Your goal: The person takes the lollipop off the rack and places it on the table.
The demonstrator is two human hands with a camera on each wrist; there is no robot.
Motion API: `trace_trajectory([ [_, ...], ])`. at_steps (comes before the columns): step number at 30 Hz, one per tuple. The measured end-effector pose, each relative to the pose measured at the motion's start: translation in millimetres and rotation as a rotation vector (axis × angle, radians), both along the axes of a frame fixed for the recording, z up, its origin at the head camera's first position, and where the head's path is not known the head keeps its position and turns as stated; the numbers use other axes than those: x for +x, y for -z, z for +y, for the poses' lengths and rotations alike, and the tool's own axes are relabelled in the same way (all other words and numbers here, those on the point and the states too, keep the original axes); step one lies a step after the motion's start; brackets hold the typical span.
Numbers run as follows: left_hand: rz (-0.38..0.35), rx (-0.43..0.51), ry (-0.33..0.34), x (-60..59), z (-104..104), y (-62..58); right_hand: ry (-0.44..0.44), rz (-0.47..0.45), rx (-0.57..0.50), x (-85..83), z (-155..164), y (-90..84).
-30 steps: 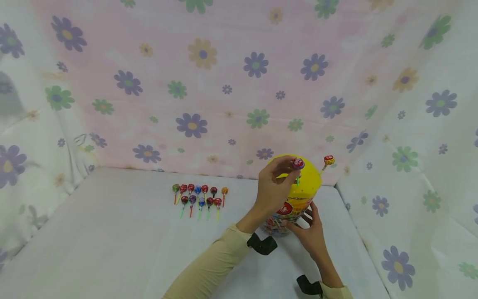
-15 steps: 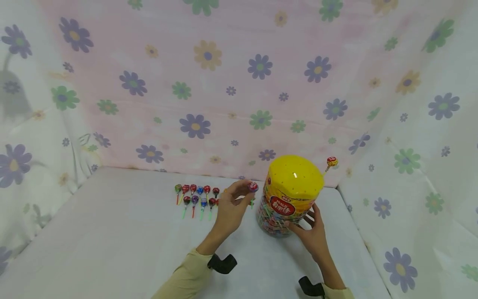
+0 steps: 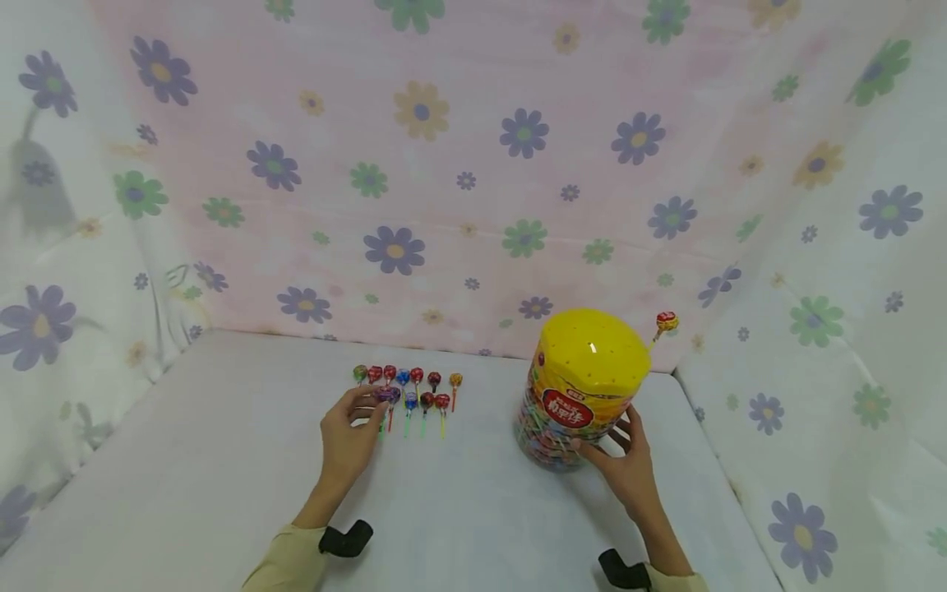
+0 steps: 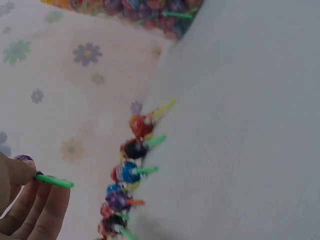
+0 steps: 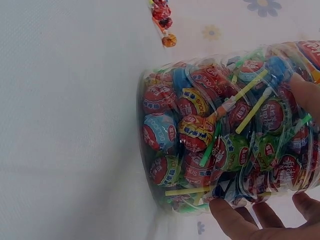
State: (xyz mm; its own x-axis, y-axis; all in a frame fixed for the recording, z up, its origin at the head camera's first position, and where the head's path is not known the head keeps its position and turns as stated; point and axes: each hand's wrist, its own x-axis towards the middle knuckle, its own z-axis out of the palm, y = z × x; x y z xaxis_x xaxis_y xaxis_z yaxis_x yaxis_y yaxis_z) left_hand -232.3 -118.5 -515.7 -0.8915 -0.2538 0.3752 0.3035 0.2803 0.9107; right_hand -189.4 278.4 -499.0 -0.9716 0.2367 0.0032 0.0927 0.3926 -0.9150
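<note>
Lollipop (image 3: pixel 385 396), green stick, pinched in left hand (image 3: pixel 348 432) at the rows of lollipops (image 3: pixel 414 390) on bench (image 3: pixel 222 460). Right hand (image 3: pixel 625 469) w/ fingers spread on lollipop jar (image 3: pixel 580 386).

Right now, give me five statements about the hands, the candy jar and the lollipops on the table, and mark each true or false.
1. The left hand pinches a lollipop by its green stick. True.
2. The right hand rests on the candy jar. True.
3. The jar's lid is off. False: the yellow lid is on.
4. The lollipops on the table lie in one heap. False: they lie in rows.
5. The jar is empty. False: it is packed with lollipops.
</note>
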Motion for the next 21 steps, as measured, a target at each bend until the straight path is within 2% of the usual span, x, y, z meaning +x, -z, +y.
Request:
trace_trajectory([
  [3, -0.020, -0.105, -0.098, -10.6, -17.5, 9.5, -0.001, -0.004, -0.005, 0.1, 0.0, -0.3],
  [6, -0.070, -0.181, -0.129, -21.8, -31.3, 17.9, -0.001, -0.006, -0.007, 0.5, -0.7, -0.5],
  [12, -0.191, -0.291, -0.101, -39.2, -44.0, 28.0, -0.001, 0.002, -0.012, 0.6, -1.1, 0.2],
  [18, -0.232, -0.316, -0.094, -49.1, -47.9, 29.4, -0.001, 0.005, -0.009, 0.6, -1.0, 0.6],
  [21, -0.254, -0.341, -0.063, -52.7, -48.0, 28.8, 0.001, 0.012, -0.008, 0.4, -0.5, 0.5],
])
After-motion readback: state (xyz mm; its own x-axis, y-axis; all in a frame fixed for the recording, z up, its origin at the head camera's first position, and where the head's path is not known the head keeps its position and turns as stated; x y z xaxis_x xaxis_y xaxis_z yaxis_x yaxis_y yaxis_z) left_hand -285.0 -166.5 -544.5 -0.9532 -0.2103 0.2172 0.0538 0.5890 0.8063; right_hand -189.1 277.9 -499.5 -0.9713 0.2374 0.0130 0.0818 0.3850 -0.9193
